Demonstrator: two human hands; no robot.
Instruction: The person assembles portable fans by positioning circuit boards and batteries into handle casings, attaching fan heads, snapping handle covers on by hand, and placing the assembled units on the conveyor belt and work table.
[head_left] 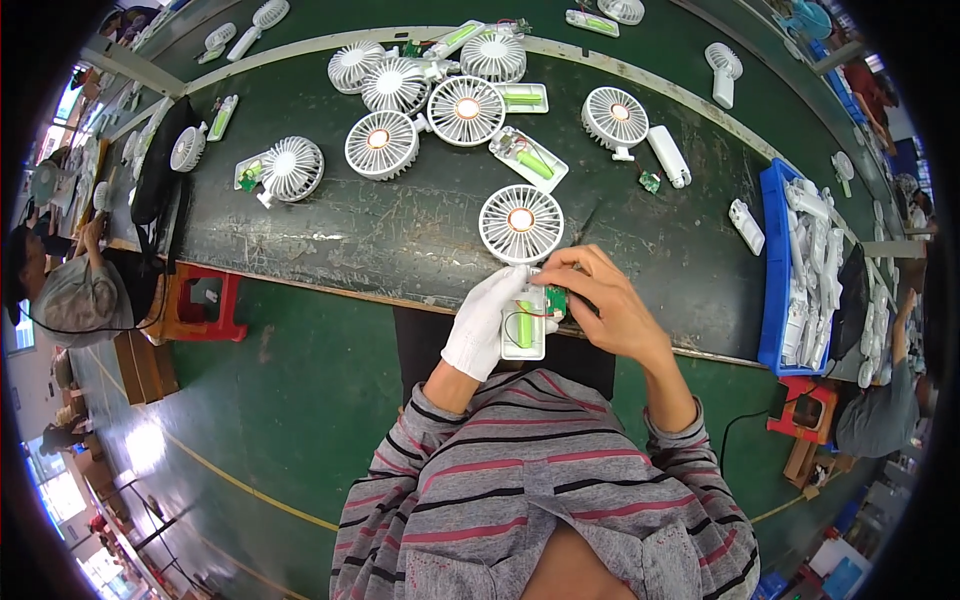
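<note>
My left hand [483, 325], in a white glove, is closed around the opened handle [536, 349] of a white handheld fan. The round fan head [521, 223], with an orange-ringed centre, lies on the bench beyond my hands. In the handle shell sits a light-green battery cell [523, 325], with thin red and dark wires beside it. My bare right hand [612, 308] has its fingers bent at the fan's neck and around a small green circuit board [556, 301] at the handle's right side. Exactly where its fingertips grip is partly hidden.
Several partly opened fans [466, 110] cluster on the dark green bench [330, 235] ahead. Another fan [615, 118] and a loose handle cover [669, 156] lie to the right. A blue bin [773, 270] holds many white parts. People sit at both sides, near red stools [215, 305].
</note>
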